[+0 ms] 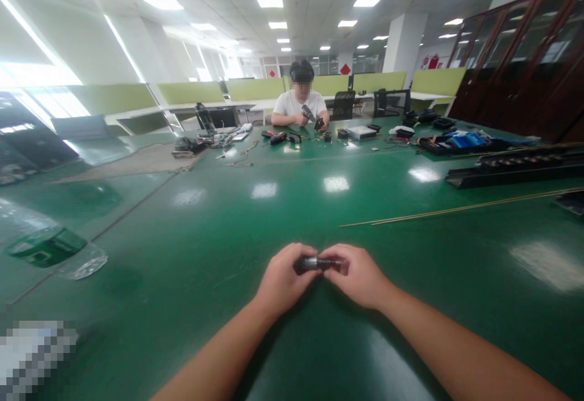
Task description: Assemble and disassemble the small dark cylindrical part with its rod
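A small dark cylinder with a silver band (312,263) lies level between my hands, just over the green table (219,224). Its exact kind is too small to tell. My left hand (285,276) is closed around the left end, thumb and fingers pinching it. The thinner dark right end runs into the grip of my right hand (358,274), whose fingers are curled about it. The tips of both hands nearly meet at the middle, and the cylinder's two ends are partly hidden by fingers.
A clear bottle with a green label (50,247) is at the left. Thin brass-coloured rods (438,211) and a black rail (515,170) lie at the right. Across the table a person (298,106) holds a power drill (309,112), with tools and black parts around.
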A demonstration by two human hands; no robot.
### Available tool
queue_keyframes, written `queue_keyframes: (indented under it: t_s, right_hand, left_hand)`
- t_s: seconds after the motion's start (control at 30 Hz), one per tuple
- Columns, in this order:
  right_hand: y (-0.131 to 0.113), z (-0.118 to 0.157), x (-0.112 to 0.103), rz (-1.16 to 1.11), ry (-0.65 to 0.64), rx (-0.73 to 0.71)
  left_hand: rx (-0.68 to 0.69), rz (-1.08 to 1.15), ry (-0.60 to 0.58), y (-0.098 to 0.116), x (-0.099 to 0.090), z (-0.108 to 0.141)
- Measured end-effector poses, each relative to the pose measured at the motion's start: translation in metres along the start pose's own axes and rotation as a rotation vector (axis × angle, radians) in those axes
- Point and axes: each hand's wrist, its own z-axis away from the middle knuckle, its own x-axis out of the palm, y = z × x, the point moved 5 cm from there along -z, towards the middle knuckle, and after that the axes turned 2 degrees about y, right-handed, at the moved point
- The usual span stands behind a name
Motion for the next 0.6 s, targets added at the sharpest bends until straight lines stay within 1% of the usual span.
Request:
queue_keyframes:
  t_s: [0.2,0.47,0.6]
  right_hand:
    - [0.0018,-0.0007,0.0,-0.018,0.008,0.029]
    - [0.003,-0.0002,-0.0016,-0.026,0.024,0.075]
    - [0.0044,-0.0002,0.001,-0.105,-0.01,0.134]
  left_hand:
    - [0.003,-0.037,0.015,0.0005,0.0005,0.001]
    - [-0.077,0.031,-0.047,0.0007,0.004,0.0002]
    - [-0.071,0.067,-0.017,-0.0015,0.0038,-0.0007]
